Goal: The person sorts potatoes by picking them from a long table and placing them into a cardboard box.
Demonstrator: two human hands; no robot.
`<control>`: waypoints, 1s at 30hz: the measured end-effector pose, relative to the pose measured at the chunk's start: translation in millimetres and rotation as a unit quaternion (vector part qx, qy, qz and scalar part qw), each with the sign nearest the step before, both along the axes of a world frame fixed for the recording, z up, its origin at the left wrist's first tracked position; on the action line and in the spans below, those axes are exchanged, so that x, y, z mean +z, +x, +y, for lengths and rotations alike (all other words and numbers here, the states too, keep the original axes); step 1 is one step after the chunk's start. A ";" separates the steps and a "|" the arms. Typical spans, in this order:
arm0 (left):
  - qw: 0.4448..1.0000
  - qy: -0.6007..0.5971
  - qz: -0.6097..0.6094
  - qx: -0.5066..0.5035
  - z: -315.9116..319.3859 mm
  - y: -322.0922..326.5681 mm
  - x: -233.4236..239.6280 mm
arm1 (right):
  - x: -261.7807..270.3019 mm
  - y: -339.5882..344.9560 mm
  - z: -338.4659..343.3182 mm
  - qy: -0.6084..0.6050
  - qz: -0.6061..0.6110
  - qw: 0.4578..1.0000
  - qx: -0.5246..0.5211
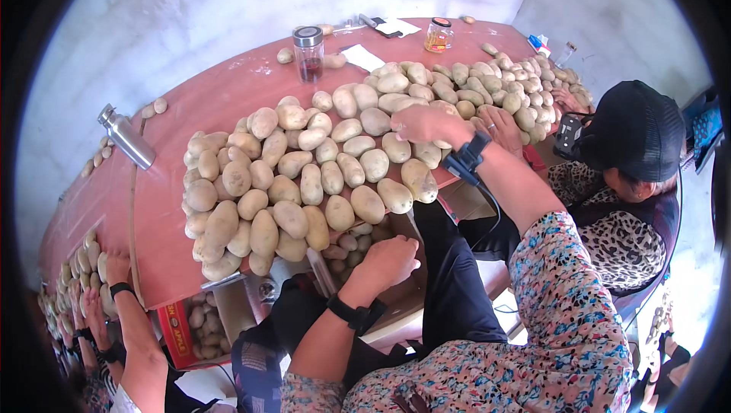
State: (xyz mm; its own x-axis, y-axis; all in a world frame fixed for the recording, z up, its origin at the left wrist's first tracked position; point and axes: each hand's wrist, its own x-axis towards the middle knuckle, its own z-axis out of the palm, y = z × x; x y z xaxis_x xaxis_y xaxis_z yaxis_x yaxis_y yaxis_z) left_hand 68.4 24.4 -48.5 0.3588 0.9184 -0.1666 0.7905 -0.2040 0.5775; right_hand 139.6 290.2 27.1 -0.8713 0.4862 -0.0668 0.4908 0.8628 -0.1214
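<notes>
A large heap of potatoes [297, 184] covers the near part of a red table [171, 230]. Over the heap's right part is my right hand [425, 123], bent at the wrist, its fingertips near the potatoes; whether it grips one cannot be told. Below the table's edge, my left hand [394, 260] is held above an open cardboard box [408, 299] with potatoes inside; its fingers are curled, and whether anything is in them is hidden. Both wrists wear black bands.
A co-worker in a black cap [639, 133] sits at the right, hands at the potatoes. Other people's hands [118, 267] work at the left. A glass jar [309, 56], a lidded jar [438, 36] and a steel bottle [127, 138] stand or lie on the table. A red box [173, 333] holds potatoes below.
</notes>
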 end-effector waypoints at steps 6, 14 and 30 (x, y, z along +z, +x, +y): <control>1.000 -0.014 0.015 0.010 -0.7 -2.6 3.5 | -20.4 -11.0 -52.8 0.028 -0.055 0.995 -0.078; 1.000 -0.010 0.009 0.006 1.6 1.6 4.7 | -29.8 -18.4 -52.0 0.017 -0.009 0.989 -0.144; 1.000 0.004 0.023 0.014 2.5 -0.3 4.6 | 12.6 25.5 -90.9 0.051 0.176 0.965 -0.189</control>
State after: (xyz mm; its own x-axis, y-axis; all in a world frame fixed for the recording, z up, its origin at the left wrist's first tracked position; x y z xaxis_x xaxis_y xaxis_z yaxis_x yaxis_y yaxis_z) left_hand 68.1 26.9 -43.9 0.3246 0.9295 -0.1753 0.8216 -0.1853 0.5392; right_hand 165.2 199.4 39.7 -0.5911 0.7615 0.2659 0.7162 0.6472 -0.2612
